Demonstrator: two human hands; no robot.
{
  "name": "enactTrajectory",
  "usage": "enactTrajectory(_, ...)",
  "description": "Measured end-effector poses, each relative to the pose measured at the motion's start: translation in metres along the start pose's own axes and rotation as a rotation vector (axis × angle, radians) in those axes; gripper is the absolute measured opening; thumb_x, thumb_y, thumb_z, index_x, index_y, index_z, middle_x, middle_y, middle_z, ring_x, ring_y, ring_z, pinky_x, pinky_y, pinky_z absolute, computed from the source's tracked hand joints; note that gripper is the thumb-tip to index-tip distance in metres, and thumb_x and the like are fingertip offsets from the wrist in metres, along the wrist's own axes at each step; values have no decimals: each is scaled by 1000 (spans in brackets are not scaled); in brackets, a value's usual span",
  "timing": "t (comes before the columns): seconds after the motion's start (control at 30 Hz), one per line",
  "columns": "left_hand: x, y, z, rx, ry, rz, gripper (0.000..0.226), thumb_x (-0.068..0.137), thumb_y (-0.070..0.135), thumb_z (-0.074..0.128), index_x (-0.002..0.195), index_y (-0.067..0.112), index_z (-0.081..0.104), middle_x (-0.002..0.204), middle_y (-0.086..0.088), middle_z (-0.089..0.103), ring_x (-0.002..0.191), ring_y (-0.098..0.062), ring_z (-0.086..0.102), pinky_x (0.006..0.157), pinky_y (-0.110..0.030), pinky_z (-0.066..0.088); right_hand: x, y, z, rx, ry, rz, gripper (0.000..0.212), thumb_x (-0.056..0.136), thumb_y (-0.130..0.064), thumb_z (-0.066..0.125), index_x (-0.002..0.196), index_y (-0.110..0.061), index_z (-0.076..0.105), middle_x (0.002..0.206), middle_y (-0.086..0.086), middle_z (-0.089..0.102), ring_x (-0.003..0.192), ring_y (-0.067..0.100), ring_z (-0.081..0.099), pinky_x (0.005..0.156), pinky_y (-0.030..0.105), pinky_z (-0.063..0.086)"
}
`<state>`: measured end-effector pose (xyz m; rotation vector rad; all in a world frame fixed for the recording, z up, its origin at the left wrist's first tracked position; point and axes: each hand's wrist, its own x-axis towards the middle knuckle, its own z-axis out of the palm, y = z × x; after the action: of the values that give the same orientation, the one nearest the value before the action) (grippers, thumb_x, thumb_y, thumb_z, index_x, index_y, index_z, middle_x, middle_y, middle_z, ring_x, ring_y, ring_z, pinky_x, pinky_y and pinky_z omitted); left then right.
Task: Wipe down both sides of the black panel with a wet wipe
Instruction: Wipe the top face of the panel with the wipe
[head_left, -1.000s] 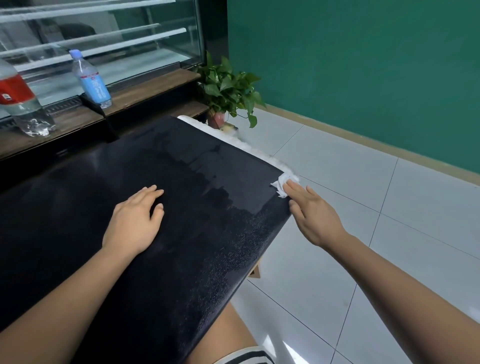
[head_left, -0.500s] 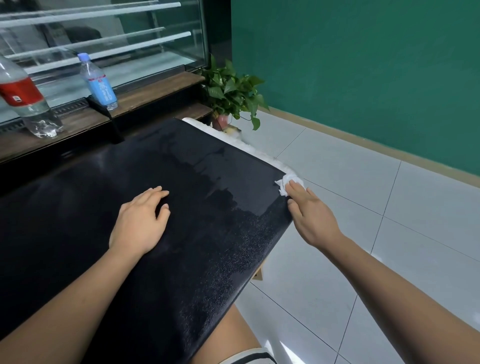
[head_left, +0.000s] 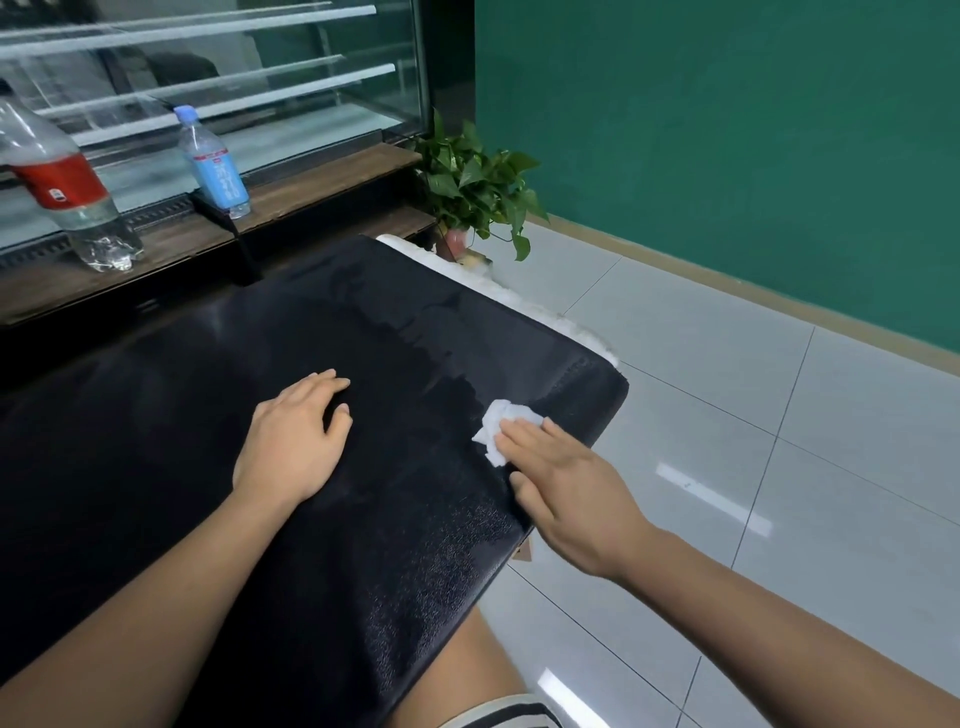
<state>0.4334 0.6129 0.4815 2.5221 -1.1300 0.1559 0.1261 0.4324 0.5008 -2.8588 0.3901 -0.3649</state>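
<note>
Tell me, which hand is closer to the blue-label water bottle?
Left. The left hand rests flat on the black panel, this side of the blue-label water bottle; the right hand presses the wet wipe farther right.

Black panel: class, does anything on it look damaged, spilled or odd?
Nothing damaged or spilled. The black panel is patchy: grey speckling along its near right edge, beside the right hand pressing the wet wipe.

Soft even indoor light, glare streaks on the floor tiles (head_left: 712, 499) at four o'clock, hazy reflections in the glass case (head_left: 208, 78) at eleven — the edges bow.
</note>
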Motion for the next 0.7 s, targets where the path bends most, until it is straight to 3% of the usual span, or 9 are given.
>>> enactTrajectory(0.1, 0, 0, 0, 4, 1, 2, 41, 107, 39, 46, 146, 32, 57, 158, 13, 49, 151, -6, 36, 120, -41, 31, -1, -18, 1, -5, -38, -60, 42, 108, -27, 36, 144, -15, 53, 155, -1, 50, 146, 19, 41, 129, 26, 12)
enactTrajectory(0.2, 0, -1, 1, 5, -1, -1, 42, 107, 40, 45, 146, 32, 56, 158, 13, 49, 151, -6, 35, 120, -41, 32, 2, -21, -1, -3, -53, -96, 40, 107, -25, 39, 142, -15, 55, 151, -1, 53, 142, 19, 44, 128, 21, 7)
enactTrajectory(0.3, 0, -1, 1, 5, 2, 1, 42, 107, 39, 45, 146, 32, 56, 158, 14, 49, 151, -6, 35, 120, -41, 32, 7, -12, -5, -20, -68, -145, 39, 107, -24, 40, 142, -17, 54, 150, -3, 54, 138, 18, 47, 126, 21, 13)
enactTrajectory(0.4, 0, -2, 1, 1, 3, 0, 41, 107, 39, 45, 146, 32, 57, 158, 14, 49, 151, -6, 35, 120, -40, 31, 15, 2, -5, -39, -103, -163, 44, 107, -27, 34, 147, -20, 51, 154, -6, 51, 142, 16, 45, 124, 30, 24)
enactTrajectory(0.5, 0, -2, 1, -4, 6, 0, 41, 107, 39, 45, 146, 32, 57, 158, 14, 49, 151, -5, 35, 120, -40, 31, 24, 18, -2, -35, -114, -109, 49, 107, -32, 29, 152, -25, 48, 162, -12, 43, 150, 7, 35, 130, 34, 19)
enactTrajectory(0.7, 0, -2, 2, -17, 11, -2, 41, 107, 38, 46, 145, 33, 57, 158, 14, 49, 151, -5, 35, 120, -40, 31, 44, 57, -3, -35, -42, -8, 38, 105, -29, 34, 140, -29, 50, 151, -18, 46, 138, 9, 47, 126, 30, 16)
